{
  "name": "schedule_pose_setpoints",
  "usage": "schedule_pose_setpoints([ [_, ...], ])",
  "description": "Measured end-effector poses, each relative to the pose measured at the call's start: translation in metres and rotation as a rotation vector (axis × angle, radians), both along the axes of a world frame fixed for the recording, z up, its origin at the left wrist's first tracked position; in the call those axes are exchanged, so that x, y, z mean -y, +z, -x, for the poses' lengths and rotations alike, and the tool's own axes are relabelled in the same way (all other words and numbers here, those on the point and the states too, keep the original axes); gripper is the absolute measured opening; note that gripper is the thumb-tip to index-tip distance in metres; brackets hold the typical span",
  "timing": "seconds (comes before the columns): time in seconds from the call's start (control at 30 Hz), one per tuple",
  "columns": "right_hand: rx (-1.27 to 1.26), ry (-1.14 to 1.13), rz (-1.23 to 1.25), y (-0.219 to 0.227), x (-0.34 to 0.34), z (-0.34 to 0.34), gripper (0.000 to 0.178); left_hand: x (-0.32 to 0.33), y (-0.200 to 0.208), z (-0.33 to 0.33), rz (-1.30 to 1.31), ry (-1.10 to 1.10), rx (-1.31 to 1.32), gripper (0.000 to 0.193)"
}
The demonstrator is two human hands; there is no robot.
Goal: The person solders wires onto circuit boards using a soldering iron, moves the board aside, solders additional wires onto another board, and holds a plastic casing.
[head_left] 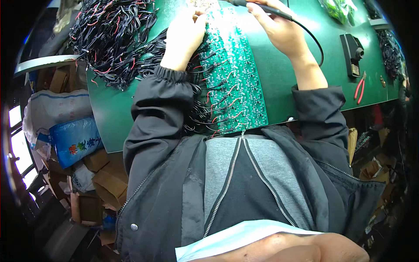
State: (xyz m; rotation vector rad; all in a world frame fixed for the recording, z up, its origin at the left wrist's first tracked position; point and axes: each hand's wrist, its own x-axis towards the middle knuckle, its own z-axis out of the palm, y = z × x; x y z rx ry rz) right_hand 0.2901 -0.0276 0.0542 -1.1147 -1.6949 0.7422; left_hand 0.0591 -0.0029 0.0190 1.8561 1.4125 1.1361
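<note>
Green circuit boards (251, 83) run between left hand (185, 37) and right hand (279, 28) — soldering step, seemingly. Right grips black soldering iron (281, 14); left's fingers curl, grasp unclear — cables (115, 48) beside it. Next move likely calls for steady aim.

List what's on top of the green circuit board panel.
On the green circuit board panel: rows of small components, plus red and black wires lying across its left side. The surface directly beneath those wires is covered; glare washes out part of the far end.
</note>
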Motion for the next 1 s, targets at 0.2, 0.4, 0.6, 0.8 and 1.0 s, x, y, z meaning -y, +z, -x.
schedule_pose_setpoints([
  [0.2,0.069,0.149,-0.113,0.004,-0.014,0.021,0.013,0.003,0.0,-0.002,-0.131,-0.089,0.19,0.013],
  [0.4,0.112,0.13,0.01,0.003,-0.018,0.03,0.012,-0.003,-0.011,0.002,0.095,-0.181,0.432,0.01],
  [0.6,0.086,0.143,0.058,0.004,-0.02,0.03,0.013,-0.006,-0.01,0.001,0.031,-0.231,0.473,0.013],
  [0.8,0.091,0.096,0.074,0.012,-0.011,0.026,0.012,0.0,0.008,0.0,0.099,-0.147,0.409,0.017],
  [1.0,-0.003,0.024,0.091,0.014,0.014,0.0,0.015,-0.025,0.0,0.0,-0.253,-0.135,-0.161,0.026],
])
